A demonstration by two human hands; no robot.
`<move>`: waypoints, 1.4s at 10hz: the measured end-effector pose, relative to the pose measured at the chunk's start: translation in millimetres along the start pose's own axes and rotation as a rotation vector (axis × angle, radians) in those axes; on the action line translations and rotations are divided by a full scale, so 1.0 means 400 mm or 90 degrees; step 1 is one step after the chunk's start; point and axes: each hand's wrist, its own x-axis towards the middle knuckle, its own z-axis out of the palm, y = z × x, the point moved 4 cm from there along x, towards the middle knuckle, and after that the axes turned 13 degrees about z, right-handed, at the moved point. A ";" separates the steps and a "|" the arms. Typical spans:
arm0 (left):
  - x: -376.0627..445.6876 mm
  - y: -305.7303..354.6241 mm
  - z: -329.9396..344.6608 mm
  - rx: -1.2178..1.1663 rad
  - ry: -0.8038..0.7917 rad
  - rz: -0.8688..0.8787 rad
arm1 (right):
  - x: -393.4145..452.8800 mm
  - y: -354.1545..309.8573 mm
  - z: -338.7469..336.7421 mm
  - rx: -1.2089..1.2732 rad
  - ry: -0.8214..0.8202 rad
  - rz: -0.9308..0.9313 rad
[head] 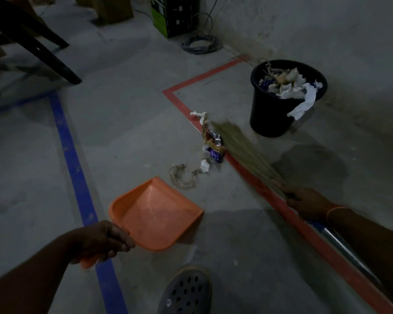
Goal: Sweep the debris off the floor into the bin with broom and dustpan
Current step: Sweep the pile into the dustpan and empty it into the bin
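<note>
An orange dustpan (154,214) rests on the concrete floor, its handle gripped by my left hand (104,242). My right hand (306,201) holds a grass broom (241,148) near where the bristles meet the metal handle. The blurred bristles touch a strip of debris (211,143): crumpled paper, shiny wrappers and a clear plastic scrap (182,177) lying just beyond the dustpan's mouth. A black bin (272,118) stands at the back right, filled with paper and wrappers, one white piece hanging over its rim.
Red tape (254,177) and blue tape (75,168) mark lines on the floor. A dark chair leg (55,64) angles in at upper left. A coiled cable (200,44) and a green-black box (168,17) sit by the far wall. My grey clog (186,291) is at the bottom.
</note>
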 end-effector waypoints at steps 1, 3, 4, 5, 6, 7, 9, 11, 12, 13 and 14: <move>0.028 0.014 0.003 0.010 -0.001 0.007 | -0.009 -0.005 0.025 -0.050 -0.017 -0.053; 0.091 0.061 0.020 0.021 0.003 0.054 | -0.037 -0.006 0.028 0.009 -0.027 -0.115; 0.110 0.086 0.030 0.011 0.004 0.069 | -0.044 -0.011 0.001 0.070 -0.013 -0.121; 0.121 0.097 0.039 0.010 0.003 0.068 | -0.025 0.004 -0.022 0.098 0.001 -0.130; 0.130 0.093 0.039 0.006 0.005 0.067 | 0.002 0.024 -0.029 0.114 0.002 -0.104; 0.133 0.093 0.036 0.002 0.009 0.059 | 0.025 0.021 -0.034 0.108 0.001 -0.083; 0.158 0.106 0.038 -0.030 0.026 0.080 | 0.115 -0.003 -0.007 0.031 -0.030 -0.041; 0.193 0.127 0.022 -0.032 0.033 0.102 | 0.134 -0.056 0.042 -0.139 -0.037 -0.208; 0.204 0.136 0.018 -0.047 0.052 0.112 | 0.104 -0.049 0.084 -0.128 -0.048 -0.237; 0.212 0.138 0.020 -0.089 0.078 0.114 | 0.053 -0.047 0.128 -0.098 -0.058 -0.263; 0.210 0.134 0.021 -0.097 0.074 0.112 | 0.012 -0.048 0.168 -0.030 -0.083 -0.261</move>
